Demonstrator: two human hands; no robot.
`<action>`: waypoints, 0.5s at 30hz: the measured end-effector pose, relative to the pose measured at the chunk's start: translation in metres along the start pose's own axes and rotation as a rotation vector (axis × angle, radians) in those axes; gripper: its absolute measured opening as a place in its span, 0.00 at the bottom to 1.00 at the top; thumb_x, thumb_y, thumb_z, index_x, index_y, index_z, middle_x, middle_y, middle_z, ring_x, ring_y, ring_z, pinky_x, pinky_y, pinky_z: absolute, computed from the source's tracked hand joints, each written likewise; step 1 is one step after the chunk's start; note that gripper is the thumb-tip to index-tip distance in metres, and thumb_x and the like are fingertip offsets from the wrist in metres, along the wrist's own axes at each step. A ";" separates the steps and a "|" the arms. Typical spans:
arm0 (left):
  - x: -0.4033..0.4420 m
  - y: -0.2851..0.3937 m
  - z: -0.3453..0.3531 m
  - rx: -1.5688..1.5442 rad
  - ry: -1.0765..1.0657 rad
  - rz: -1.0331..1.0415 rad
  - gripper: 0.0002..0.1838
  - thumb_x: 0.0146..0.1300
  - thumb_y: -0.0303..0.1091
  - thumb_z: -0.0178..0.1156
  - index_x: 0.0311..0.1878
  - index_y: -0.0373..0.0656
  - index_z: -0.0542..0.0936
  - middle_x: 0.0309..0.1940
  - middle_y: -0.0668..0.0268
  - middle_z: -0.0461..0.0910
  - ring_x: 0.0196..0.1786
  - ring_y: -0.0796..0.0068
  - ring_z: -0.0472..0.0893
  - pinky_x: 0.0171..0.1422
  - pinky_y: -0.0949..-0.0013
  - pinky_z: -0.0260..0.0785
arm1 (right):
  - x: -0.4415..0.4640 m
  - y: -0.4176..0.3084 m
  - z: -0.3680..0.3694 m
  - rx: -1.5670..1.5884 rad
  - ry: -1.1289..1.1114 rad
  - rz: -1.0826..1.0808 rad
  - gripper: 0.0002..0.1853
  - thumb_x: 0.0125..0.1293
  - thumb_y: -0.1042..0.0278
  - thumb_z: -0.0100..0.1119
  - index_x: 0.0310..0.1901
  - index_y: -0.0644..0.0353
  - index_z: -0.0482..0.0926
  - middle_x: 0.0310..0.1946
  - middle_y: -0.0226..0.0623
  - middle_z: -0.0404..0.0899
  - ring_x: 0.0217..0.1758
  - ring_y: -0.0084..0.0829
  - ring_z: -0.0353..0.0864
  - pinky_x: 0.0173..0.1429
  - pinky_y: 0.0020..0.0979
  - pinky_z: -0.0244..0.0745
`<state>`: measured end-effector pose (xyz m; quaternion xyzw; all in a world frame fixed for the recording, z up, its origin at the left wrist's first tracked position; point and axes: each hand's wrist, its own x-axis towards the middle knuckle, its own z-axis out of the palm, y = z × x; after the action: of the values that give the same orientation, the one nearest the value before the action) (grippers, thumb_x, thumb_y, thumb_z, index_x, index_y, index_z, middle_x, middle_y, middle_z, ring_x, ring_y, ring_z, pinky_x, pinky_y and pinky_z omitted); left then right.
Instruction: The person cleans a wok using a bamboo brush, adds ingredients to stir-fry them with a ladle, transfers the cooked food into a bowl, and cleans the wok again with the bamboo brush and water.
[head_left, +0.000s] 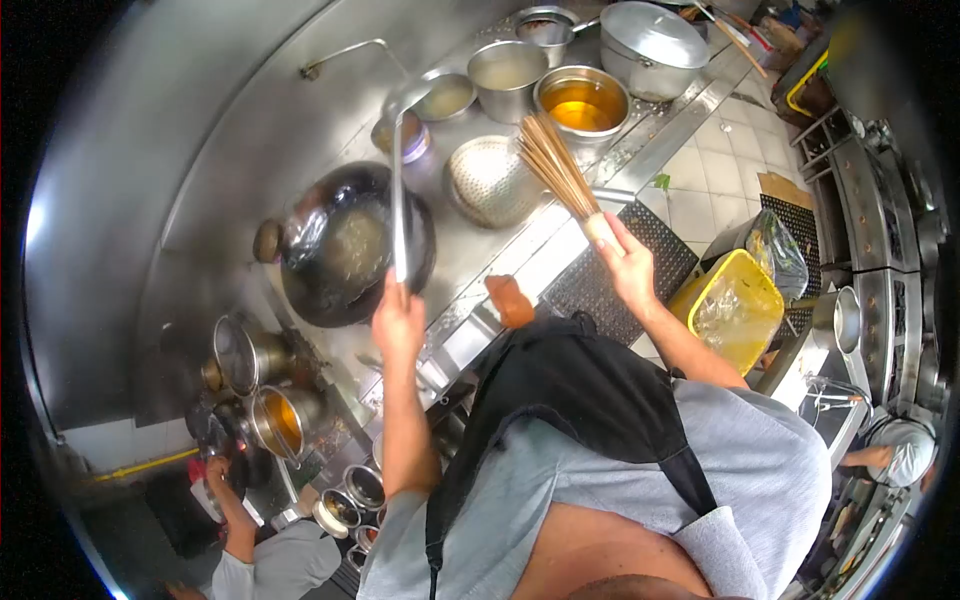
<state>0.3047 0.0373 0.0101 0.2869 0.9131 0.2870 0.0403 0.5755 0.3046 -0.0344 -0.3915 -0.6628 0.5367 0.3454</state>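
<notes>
My left hand [398,322] is wrapped round the handle of a long metal ladle [398,200], which points away from me. The ladle's blurred bowl end is beyond the rim of a dark wok [308,272]. Pale, cloudy liquid [358,245] lies in the bottom of the wok. In my right hand [628,265] is a bamboo wok brush [556,165], gripped at its bound end, bristles fanned up and to the left. Those bristles are over the counter, beside a round perforated strainer [490,182] and near a pot of orange liquid [583,108].
Metal pots [507,75] and a lidded pot [655,48] line the back. A tap [345,52] juts from the steel wall. To the right are a yellow bin [738,310] and black floor mat [625,268]. Other people's sleeves [285,558] show at lower left and lower right.
</notes>
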 end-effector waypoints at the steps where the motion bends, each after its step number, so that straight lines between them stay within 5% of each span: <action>1: 0.013 0.027 0.019 -0.041 -0.009 0.059 0.32 0.61 0.34 0.62 0.72 0.47 0.72 0.45 0.47 0.84 0.48 0.47 0.85 0.52 0.54 0.76 | 0.004 0.005 -0.012 -0.013 0.031 -0.022 0.28 0.69 0.65 0.65 0.68 0.64 0.74 0.64 0.47 0.78 0.67 0.30 0.77 0.71 0.31 0.69; 5: 0.070 0.123 0.121 -0.243 -0.066 0.284 0.29 0.66 0.33 0.59 0.72 0.51 0.72 0.46 0.51 0.85 0.50 0.53 0.85 0.53 0.59 0.75 | 0.018 0.014 -0.059 -0.009 0.109 -0.063 0.28 0.71 0.66 0.62 0.70 0.66 0.71 0.63 0.47 0.80 0.65 0.31 0.78 0.70 0.31 0.69; 7: 0.100 0.145 0.184 -0.413 -0.289 0.271 0.34 0.64 0.33 0.64 0.75 0.53 0.69 0.61 0.50 0.80 0.61 0.57 0.82 0.64 0.67 0.72 | 0.024 0.011 -0.074 0.073 0.130 -0.019 0.29 0.71 0.65 0.62 0.71 0.66 0.70 0.62 0.47 0.80 0.63 0.31 0.79 0.69 0.31 0.69; 9: 0.108 0.180 0.229 -0.369 -0.391 0.209 0.33 0.64 0.33 0.65 0.74 0.54 0.70 0.60 0.48 0.80 0.59 0.51 0.82 0.64 0.62 0.73 | 0.031 0.016 -0.090 0.046 0.127 -0.024 0.29 0.72 0.65 0.61 0.71 0.67 0.69 0.63 0.45 0.79 0.63 0.31 0.78 0.69 0.31 0.69; 11: 0.110 0.191 0.278 -0.221 -0.137 0.380 0.28 0.67 0.35 0.58 0.72 0.57 0.72 0.42 0.45 0.82 0.44 0.45 0.83 0.49 0.50 0.74 | 0.041 0.031 -0.103 0.003 0.098 -0.038 0.29 0.72 0.66 0.61 0.71 0.68 0.70 0.63 0.45 0.78 0.64 0.31 0.77 0.70 0.31 0.68; 13: 0.108 0.208 0.282 -0.256 -0.284 0.213 0.28 0.67 0.34 0.58 0.72 0.53 0.72 0.42 0.45 0.82 0.45 0.43 0.82 0.52 0.50 0.74 | 0.049 0.036 -0.105 0.065 0.079 -0.054 0.28 0.73 0.63 0.60 0.70 0.68 0.70 0.64 0.47 0.76 0.67 0.34 0.75 0.72 0.33 0.66; 15: 0.105 0.202 0.279 -0.145 -0.320 0.277 0.30 0.69 0.37 0.59 0.74 0.51 0.68 0.55 0.43 0.79 0.55 0.41 0.80 0.57 0.52 0.75 | 0.055 0.042 -0.102 -0.029 0.069 -0.112 0.29 0.73 0.63 0.60 0.71 0.68 0.68 0.66 0.48 0.74 0.69 0.35 0.73 0.73 0.34 0.64</action>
<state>0.3847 0.3700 -0.1014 0.4479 0.8239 0.3056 0.1651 0.6469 0.4033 -0.0548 -0.3768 -0.6793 0.4930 0.3919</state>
